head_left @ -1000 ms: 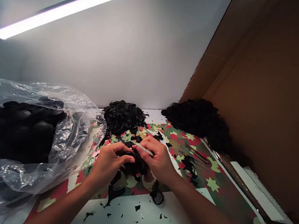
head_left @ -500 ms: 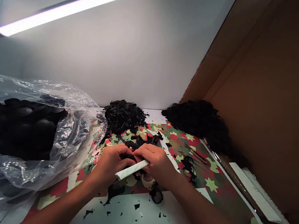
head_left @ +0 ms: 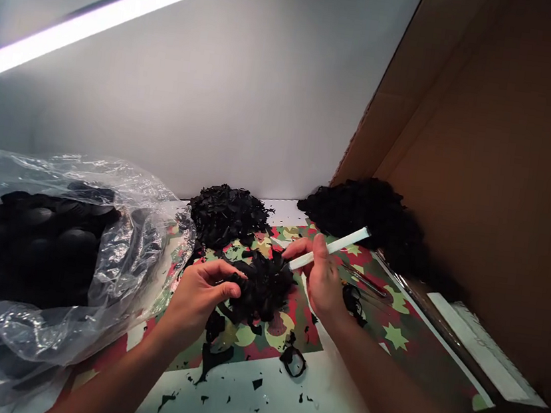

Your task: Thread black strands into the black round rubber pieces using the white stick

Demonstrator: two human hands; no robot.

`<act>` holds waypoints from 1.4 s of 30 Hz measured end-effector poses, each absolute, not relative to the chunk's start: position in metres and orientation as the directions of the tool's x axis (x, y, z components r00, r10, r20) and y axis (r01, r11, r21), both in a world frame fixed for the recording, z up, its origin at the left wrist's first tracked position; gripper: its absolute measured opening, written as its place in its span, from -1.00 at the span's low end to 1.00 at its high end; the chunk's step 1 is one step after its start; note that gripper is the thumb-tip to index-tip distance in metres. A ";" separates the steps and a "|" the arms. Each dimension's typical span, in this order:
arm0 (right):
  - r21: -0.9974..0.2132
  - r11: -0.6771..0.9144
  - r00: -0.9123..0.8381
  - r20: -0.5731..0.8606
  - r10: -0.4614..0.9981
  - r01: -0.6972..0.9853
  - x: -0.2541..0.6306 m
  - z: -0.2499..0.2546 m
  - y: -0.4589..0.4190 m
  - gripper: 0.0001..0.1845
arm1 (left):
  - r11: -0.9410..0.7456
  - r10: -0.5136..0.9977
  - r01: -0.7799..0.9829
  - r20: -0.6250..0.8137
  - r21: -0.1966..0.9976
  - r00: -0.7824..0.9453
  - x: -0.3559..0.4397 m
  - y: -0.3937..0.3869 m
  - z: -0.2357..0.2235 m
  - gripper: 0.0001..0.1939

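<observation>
A loose clump of black shredded flakes (head_left: 265,292) is lying on a red, green and cream sheet patterned with leaves and stars (head_left: 310,331), between the two hands. Left of the clump, the left hand (head_left: 202,291) is reaching in, palm down, its thumb and forefinger curving close together — whether they are pinching a black bit, I cannot tell. Right of it, the right hand (head_left: 324,283) is gripping a slim white stick (head_left: 350,240), thumb pressing upward along it; the stick is slanting, its lower end pointing at the clump. Beyond the clump, a taller pile of black scraps (head_left: 228,217) is standing; well to its left, a clear crinkled plastic bag (head_left: 38,341) is holding black domed pieces (head_left: 34,250).
</observation>
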State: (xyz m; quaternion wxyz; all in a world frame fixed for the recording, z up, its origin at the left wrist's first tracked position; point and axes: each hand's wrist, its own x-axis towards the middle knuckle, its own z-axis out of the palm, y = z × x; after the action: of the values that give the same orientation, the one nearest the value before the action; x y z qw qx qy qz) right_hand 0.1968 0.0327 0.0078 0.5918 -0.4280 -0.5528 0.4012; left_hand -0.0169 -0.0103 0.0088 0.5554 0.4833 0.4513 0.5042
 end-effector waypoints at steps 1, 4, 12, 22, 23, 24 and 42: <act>-0.956 0.293 0.027 0.292 0.956 -0.025 0.195 0.010 0.028 -0.25 | 0.026 0.997 -0.135 -0.015 0.991 0.081 -0.017 -0.010 0.008 -0.85; -0.959 0.265 -0.134 0.277 0.951 -0.103 0.189 0.017 0.015 -0.52 | 0.020 0.998 -0.136 -0.011 0.990 0.064 -0.016 -0.010 0.009 -0.86; -0.924 0.379 -0.341 0.374 0.863 -0.052 0.184 0.027 0.000 -0.79 | -0.024 0.999 -0.016 0.025 1.000 0.028 -0.015 -0.010 0.015 -0.86; -0.883 0.456 -0.454 0.363 0.814 0.111 0.189 0.026 0.000 -0.92 | -0.024 1.000 0.047 0.024 0.999 0.012 -0.016 -0.011 0.017 -0.88; -0.869 0.477 -0.456 0.373 0.808 0.134 0.189 0.025 -0.001 -0.91 | -0.024 1.000 0.059 0.024 0.998 0.008 -0.015 -0.010 0.017 -0.88; -0.846 0.509 -0.462 0.391 0.796 0.161 0.188 0.023 -0.001 -0.90 | -0.025 1.000 0.071 0.025 0.997 0.002 -0.015 -0.010 0.017 -0.88; -0.981 0.186 -0.419 0.146 0.896 0.057 0.180 0.018 0.011 -0.76 | -0.117 0.993 0.041 0.118 0.992 -0.023 -0.015 -0.015 0.016 -0.80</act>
State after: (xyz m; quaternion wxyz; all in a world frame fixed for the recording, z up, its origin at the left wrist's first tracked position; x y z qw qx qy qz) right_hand 0.1801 0.0107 0.0183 0.3993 -0.3617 -0.6585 0.5255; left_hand -0.0145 -0.0147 0.0155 0.4532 0.5319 0.4857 0.5252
